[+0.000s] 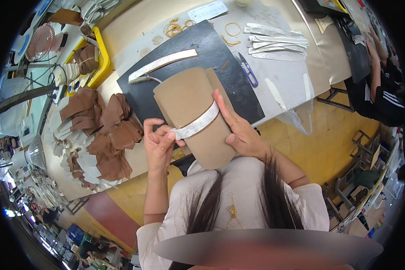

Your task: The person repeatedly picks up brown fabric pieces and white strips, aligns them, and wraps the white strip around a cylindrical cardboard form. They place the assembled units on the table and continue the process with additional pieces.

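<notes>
Gripping the tan stack [191, 101] in my right hand [243, 132]; left fingers [159, 135] pinch the white strip [198, 123] wrapped around it.

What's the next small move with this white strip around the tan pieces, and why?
Probably draw the white strip snug with the left hand, which pinches its free end beside the stack of tan pieces. The right hand steadies the stack, thumb near the band, and the end looks unfastened.

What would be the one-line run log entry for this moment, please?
left hand: pinches white strip end | right hand: holds tan sheet stack, strip wrapped across | below: black mat | beside: brown pieces
</notes>
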### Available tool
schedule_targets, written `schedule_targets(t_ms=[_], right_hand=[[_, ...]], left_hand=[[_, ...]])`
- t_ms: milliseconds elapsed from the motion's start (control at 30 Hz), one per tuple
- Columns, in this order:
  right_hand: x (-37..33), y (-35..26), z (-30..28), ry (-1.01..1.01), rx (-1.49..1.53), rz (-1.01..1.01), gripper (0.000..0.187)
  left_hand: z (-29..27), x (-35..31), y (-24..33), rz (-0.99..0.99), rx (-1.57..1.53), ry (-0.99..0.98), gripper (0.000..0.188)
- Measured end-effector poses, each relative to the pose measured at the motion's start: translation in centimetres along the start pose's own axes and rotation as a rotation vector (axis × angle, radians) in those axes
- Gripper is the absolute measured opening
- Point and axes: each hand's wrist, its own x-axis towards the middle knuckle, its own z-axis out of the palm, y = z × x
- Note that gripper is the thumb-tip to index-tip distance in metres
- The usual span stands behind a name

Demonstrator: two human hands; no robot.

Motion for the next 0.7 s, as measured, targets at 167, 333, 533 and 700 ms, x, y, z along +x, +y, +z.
schedule_targets(t_ms=[167,333,533,700], right_hand=[[0.1,1.3,-0.5,0.067,0.192,0.172,0.083],[1.6,2.5,-3.3,0.245,0.364,0.227,0.063],[3.9,5.4,-13.3,0.634,-0.72,0.049,0.022],[4.6,8.3,-18.1,0.498,-1.066,-0.033,0.026]], left_hand=[[0.0,0.0,0.2,-0.018,0.043,-0.007,0.036],[0.3,0.7,2.9,0.013,0.211,-0.079,0.021],[3.3,3.6,8.1,0.275,0.318,-0.288,0.01],[3.7,7.4,10.3,0.382,0.402,-0.1,0.017]])
